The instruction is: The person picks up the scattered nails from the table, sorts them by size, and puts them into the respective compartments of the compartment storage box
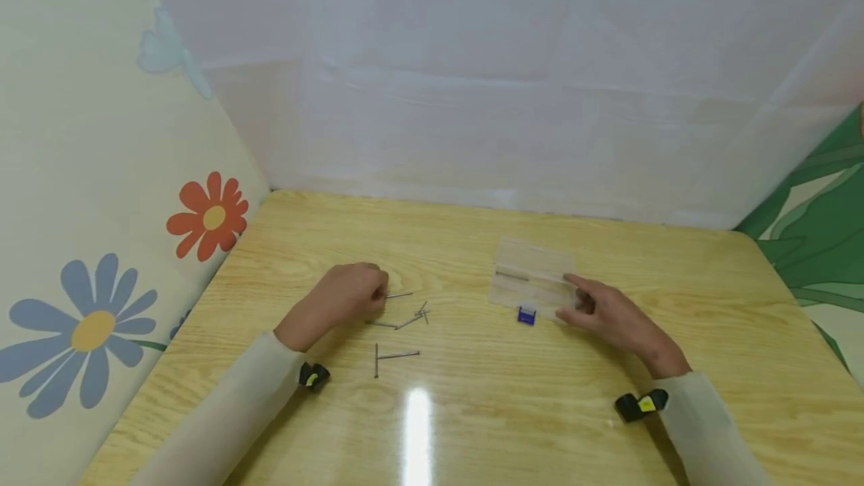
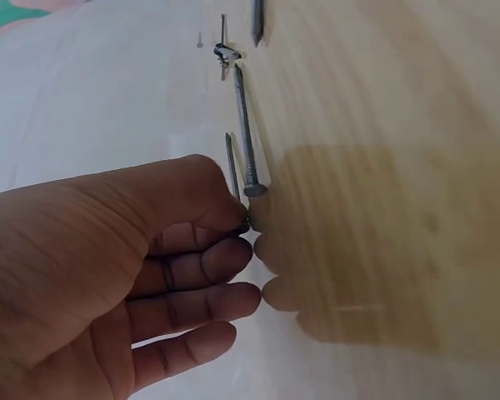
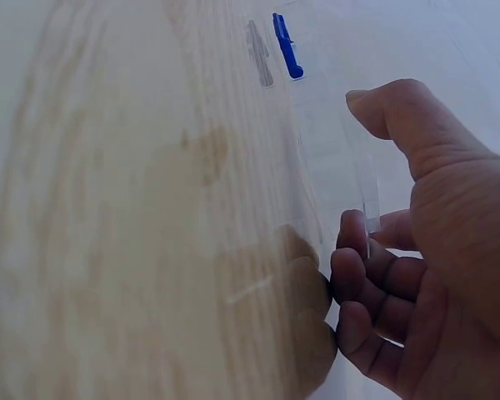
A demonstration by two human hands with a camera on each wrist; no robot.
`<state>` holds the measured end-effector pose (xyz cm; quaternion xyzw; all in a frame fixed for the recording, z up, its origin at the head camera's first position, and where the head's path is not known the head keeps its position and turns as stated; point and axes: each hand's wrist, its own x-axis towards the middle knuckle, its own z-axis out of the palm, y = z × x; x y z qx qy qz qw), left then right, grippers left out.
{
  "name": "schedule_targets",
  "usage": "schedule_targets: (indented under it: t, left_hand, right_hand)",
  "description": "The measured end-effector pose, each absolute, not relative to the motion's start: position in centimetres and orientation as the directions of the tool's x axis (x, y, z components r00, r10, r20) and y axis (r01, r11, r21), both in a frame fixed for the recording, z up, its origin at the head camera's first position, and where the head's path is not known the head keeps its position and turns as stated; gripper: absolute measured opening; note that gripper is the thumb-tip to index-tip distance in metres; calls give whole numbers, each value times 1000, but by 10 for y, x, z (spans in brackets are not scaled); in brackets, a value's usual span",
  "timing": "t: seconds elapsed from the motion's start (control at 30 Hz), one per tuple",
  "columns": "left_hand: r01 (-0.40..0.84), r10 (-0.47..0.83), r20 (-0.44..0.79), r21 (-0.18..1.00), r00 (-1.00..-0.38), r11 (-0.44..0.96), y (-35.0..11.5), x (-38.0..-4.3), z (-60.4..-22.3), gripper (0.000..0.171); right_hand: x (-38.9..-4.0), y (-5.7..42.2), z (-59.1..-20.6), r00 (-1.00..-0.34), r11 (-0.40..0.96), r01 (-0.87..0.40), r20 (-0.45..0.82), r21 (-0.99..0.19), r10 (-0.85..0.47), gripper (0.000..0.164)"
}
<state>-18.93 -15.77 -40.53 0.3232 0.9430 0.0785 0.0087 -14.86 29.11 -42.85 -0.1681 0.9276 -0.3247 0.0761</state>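
My left hand (image 1: 347, 292) is low over the table's left half and pinches a nail (image 2: 231, 162) between thumb and index finger, its pointed end sticking out. Beside those fingertips lies another nail (image 2: 246, 133), with its head towards the hand. More loose nails (image 1: 408, 321) lie to the right of the hand. A clear plastic box (image 1: 533, 261) with a blue latch (image 1: 526, 316) stands to the right, one nail (image 1: 511, 276) inside it. My right hand (image 1: 610, 315) grips the box's right end with curled fingers; the thumb is spread towards the front side.
Two nails (image 1: 398, 355) lie nearer the front of the wooden table (image 1: 513, 411), roughly at right angles. A white sheet (image 1: 472, 133) hangs behind the table. A flower-patterned wall (image 1: 135, 171) borders it on the left.
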Motion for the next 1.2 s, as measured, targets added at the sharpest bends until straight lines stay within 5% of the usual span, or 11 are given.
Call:
schedule_targets:
  t: [1.2]
  left_hand:
    - [737,740,59,171,-670,654,-46,-230,-386,22]
  right_hand:
    - [-149,293,-429,-928,721,-293,3,-628,-374,74]
